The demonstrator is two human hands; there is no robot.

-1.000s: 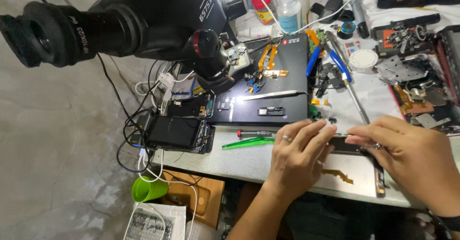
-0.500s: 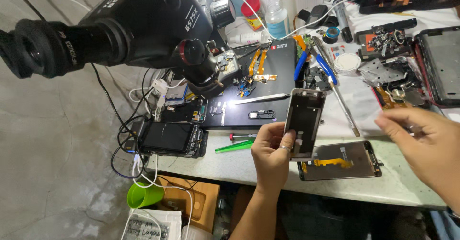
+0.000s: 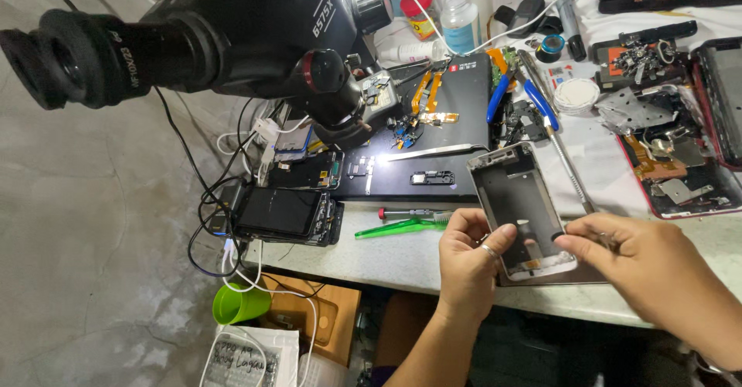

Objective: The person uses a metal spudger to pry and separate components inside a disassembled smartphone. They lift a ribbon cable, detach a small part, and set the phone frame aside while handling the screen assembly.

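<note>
Near the bench's front edge, both hands, left hand (image 3: 466,257) and right hand (image 3: 630,257), pinch a phone frame (image 3: 519,205): light, thin, probably bendable, best held by its edges.

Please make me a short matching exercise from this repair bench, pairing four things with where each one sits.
Things:
1. phone frame
2. green plastic tool
3. green cup
4. microscope

Places:
A. below the table edge, by the white cables
B. held in the left hand, with the right hand at its lower edge
C. flat on the table, just left of the left hand
D. looming over the bench at upper left

Pairs: 1-B, 2-C, 3-A, 4-D
</note>
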